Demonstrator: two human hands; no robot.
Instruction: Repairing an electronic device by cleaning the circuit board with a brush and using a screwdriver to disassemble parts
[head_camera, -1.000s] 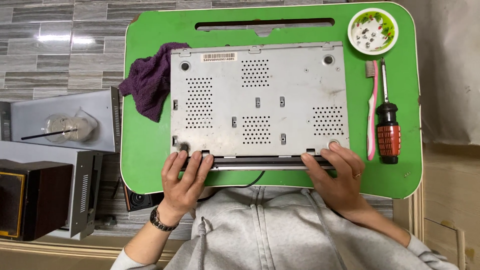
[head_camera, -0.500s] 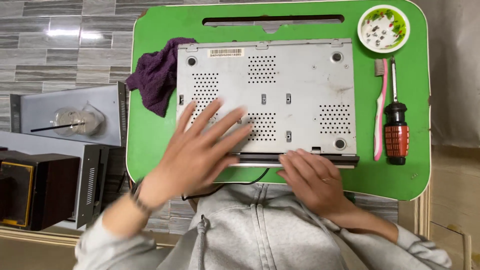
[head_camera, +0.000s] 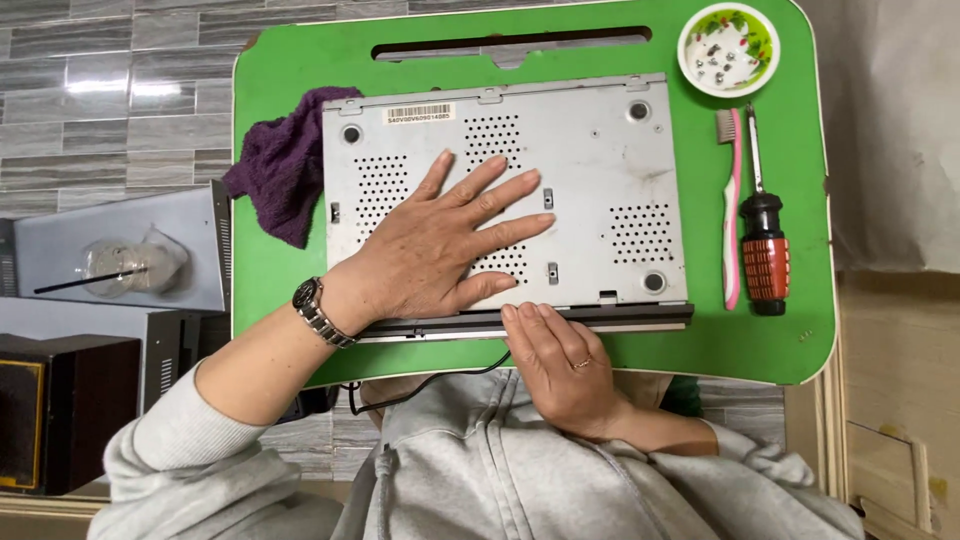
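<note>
A flat grey metal device case (head_camera: 600, 160) with perforated vent patches lies upside down on a green lap table (head_camera: 280, 290). My left hand (head_camera: 440, 245) rests flat on the case's metal bottom, fingers spread, a watch on the wrist. My right hand (head_camera: 560, 360) is at the near edge, fingertips touching the dark front panel strip (head_camera: 640, 317). A black cable (head_camera: 420, 390) runs from under the case towards my body.
A purple cloth (head_camera: 280, 175) lies left of the case. At the right are a small bowl of screws (head_camera: 727, 48), a pink toothbrush (head_camera: 733, 210) and a red-and-black screwdriver (head_camera: 765, 250). Grey metal boxes (head_camera: 120, 250) and a dark box (head_camera: 60, 410) stand to the left.
My left hand left the case's near edge and moved up onto the metal bottom, now lying flat there. My right hand shifted left along the front edge.
</note>
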